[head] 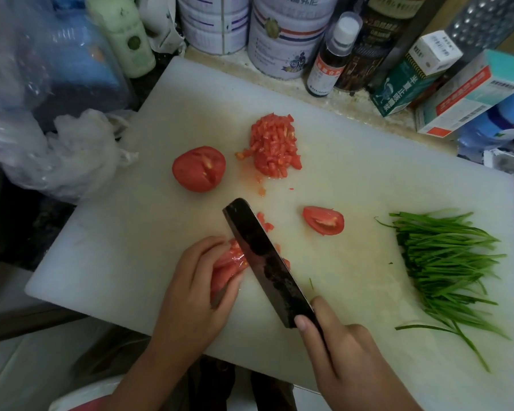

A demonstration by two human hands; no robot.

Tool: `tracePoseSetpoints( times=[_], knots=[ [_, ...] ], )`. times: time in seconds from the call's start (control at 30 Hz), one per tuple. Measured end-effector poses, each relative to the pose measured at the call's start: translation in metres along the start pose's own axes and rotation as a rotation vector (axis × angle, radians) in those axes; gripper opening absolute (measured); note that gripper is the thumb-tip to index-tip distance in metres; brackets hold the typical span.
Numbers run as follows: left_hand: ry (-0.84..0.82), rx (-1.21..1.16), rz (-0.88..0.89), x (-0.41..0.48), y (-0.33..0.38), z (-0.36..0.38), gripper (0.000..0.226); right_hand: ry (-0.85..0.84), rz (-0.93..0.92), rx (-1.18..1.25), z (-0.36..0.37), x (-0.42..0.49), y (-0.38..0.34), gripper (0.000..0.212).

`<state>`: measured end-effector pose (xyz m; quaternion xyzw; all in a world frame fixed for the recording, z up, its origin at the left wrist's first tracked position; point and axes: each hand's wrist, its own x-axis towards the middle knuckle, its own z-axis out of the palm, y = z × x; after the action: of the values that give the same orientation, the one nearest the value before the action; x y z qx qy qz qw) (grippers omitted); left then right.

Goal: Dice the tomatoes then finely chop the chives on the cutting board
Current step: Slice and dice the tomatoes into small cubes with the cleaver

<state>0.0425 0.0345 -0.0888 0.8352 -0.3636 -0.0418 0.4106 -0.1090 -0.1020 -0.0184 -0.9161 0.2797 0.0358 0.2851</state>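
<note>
On the white cutting board (166, 120) my left hand (196, 286) holds tomato slices (230, 264) with curled fingers. My right hand (344, 351) grips the handle of a dark cleaver (264, 259), whose blade stands against those slices. A few cut bits (264, 222) lie just beyond the blade. A tomato half (198, 169) rests at the board's left, a pile of diced tomato (275, 145) behind it, and a wedge (324, 220) in the middle. Uncut chives (445, 262) lie in a bundle on the right.
Tins (282, 34), bottles (333, 54) and cartons (469, 96) crowd the counter behind the board. Crumpled plastic bags (66, 155) sit off the board's left edge. A pale green bottle (122, 34) stands at the back left.
</note>
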Motion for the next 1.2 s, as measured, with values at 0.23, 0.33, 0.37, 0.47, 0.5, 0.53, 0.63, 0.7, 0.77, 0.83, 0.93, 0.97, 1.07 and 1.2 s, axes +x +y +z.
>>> tracePoseSetpoints(
  times=[0.23, 0.33, 0.37, 0.47, 0.5, 0.53, 0.63, 0.7, 0.77, 0.83, 0.93, 0.97, 1.07, 1.2],
  knots=[
    [0.021, 0.132, 0.077, -0.002, -0.002, 0.002, 0.037, -0.039, 0.004, -0.173, 0.001, 0.006, -0.014, 0.038],
    [0.036, 0.154, 0.113, 0.001, -0.004, 0.004, 0.032, -0.061, 0.054, -0.240, 0.004, 0.004, -0.020, 0.035],
    [0.038, 0.162, 0.121, 0.001, -0.005, 0.004, 0.031, -0.059, 0.059, -0.263, 0.006, 0.004, -0.022, 0.035],
    [0.046, 0.176, 0.149, 0.001, -0.005, 0.005, 0.030, -0.093, 0.089, -0.297, 0.009, 0.005, -0.025, 0.036],
    [0.052, 0.176, 0.153, 0.002, -0.005, 0.006, 0.030, -0.108, 0.092, -0.320, 0.010, 0.006, -0.026, 0.032],
    [0.061, 0.176, 0.153, 0.002, -0.005, 0.007, 0.029, -0.123, 0.094, -0.338, 0.010, 0.009, -0.028, 0.025],
    [0.072, 0.170, 0.148, 0.002, -0.006, 0.008, 0.028, -0.136, 0.068, -0.329, 0.010, 0.024, -0.038, 0.019],
    [0.065, 0.176, 0.138, 0.002, -0.005, 0.008, 0.029, -0.138, 0.049, -0.349, 0.010, 0.030, -0.041, 0.016],
    [0.055, 0.176, 0.125, 0.002, -0.004, 0.007, 0.030, -0.173, 0.096, -0.374, 0.010, 0.023, -0.039, 0.016],
    [0.052, 0.161, 0.109, 0.003, -0.003, 0.006, 0.030, -0.231, 0.174, -0.310, 0.008, 0.004, -0.030, 0.021],
    [0.056, 0.150, 0.100, 0.003, -0.003, 0.006, 0.030, -0.324, 0.264, -0.292, 0.001, -0.012, -0.027, 0.033],
    [0.061, 0.151, 0.100, 0.004, -0.002, 0.006, 0.030, -0.217, 0.199, -0.284, 0.004, -0.005, -0.029, 0.033],
    [0.060, 0.170, 0.102, 0.005, -0.003, 0.007, 0.030, -0.186, 0.072, -0.175, 0.013, 0.023, -0.026, 0.033],
    [0.052, 0.183, 0.103, 0.003, -0.003, 0.007, 0.030, -0.104, 0.008, -0.051, 0.017, 0.022, -0.023, 0.039]
  ],
)
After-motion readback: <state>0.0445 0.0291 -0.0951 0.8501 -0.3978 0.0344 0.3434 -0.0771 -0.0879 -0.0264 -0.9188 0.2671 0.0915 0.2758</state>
